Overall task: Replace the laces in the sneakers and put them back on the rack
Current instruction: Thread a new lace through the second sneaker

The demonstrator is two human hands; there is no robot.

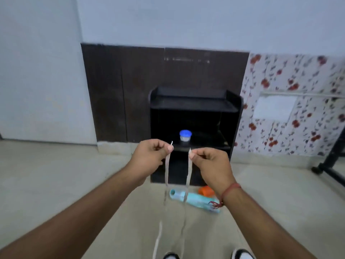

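Two black-and-white sneakers (242, 254) show their toes at the bottom edge, below your arms. Your left hand (149, 156) and right hand (211, 163) each pinch one end of the flat, pale grey fabric lace (166, 172), which hangs in two strands toward the floor. It looks light, soft and limp, so hold it at the stiff tips. Behind it stands the black shelf rack (194, 103).

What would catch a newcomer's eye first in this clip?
Both hands, the left hand and the right hand, raised mid-frame, each pinching an end of a pale lace that hangs toward the floor. Behind them a black rack stands against the wall, with a blue-lidded jar on its middle shelf.
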